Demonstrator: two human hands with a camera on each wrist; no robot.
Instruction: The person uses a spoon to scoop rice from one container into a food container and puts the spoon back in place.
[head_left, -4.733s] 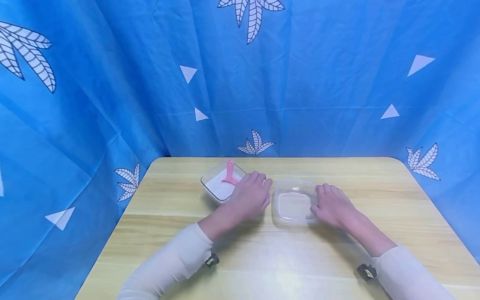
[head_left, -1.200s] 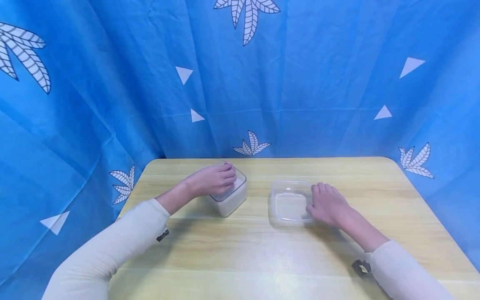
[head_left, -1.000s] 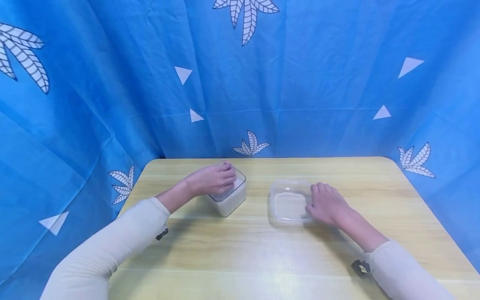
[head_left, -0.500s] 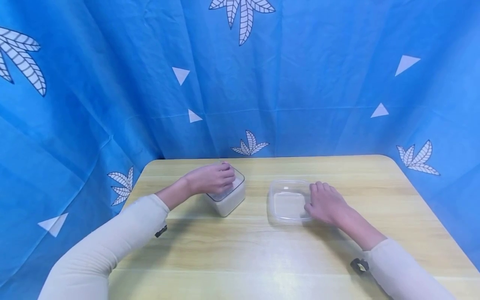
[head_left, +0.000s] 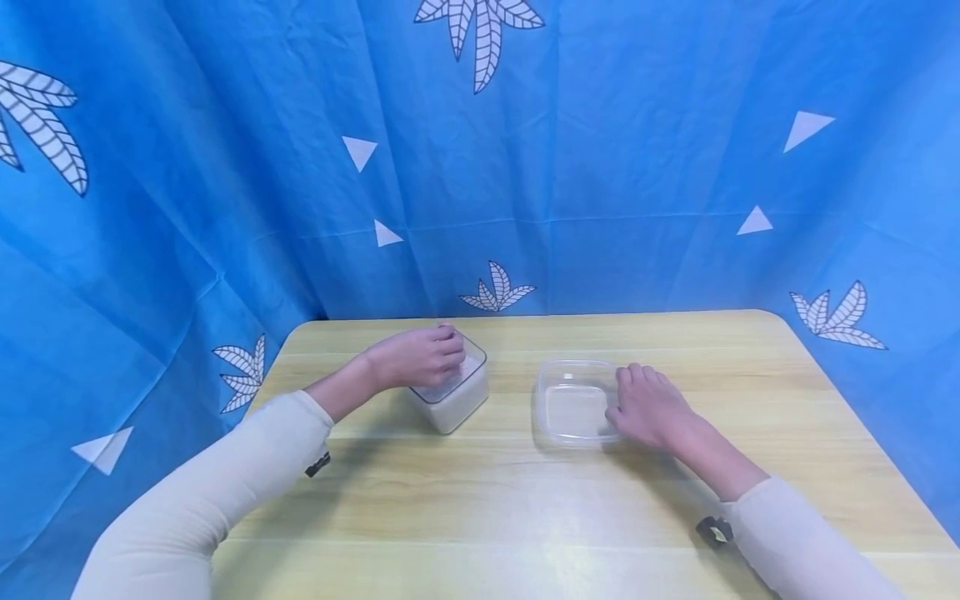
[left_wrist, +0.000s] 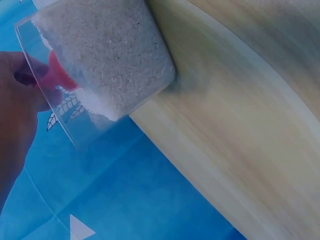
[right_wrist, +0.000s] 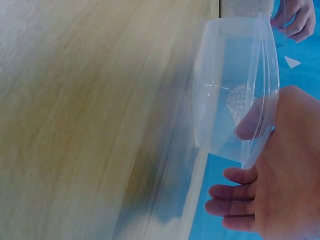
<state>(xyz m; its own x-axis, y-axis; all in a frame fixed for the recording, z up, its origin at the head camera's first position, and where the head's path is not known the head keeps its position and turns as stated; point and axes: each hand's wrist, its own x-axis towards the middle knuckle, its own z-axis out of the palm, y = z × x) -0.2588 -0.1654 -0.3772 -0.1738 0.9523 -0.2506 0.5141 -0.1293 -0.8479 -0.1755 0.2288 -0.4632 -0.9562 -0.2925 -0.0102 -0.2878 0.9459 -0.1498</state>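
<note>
A clear square box of white rice (left_wrist: 115, 50) stands on the table at the left. My left hand (head_left: 418, 358) is over its opening and grips the handle of a pink scoop (left_wrist: 60, 75). In the left wrist view the scoop's lower end goes into the rice; in the head view the hand covers most of it. To the right sits a clear plastic container (head_left: 576, 412) with nothing in it. My right hand (head_left: 651, 407) holds its right rim, thumb inside the wall and fingers outside, as the right wrist view shows.
Both things stand on a light wooden table (head_left: 510, 500), toward its far side, with a gap between them. A blue curtain (head_left: 630, 167) with white leaves and triangles hangs behind and at both sides. Dark straps (head_left: 715, 531) show under the sleeves.
Since the oldest frame my left hand has moved left from between the boxes and taken hold of the pink scoop. Over the last second both hands stay put; the head view shifts slightly.
</note>
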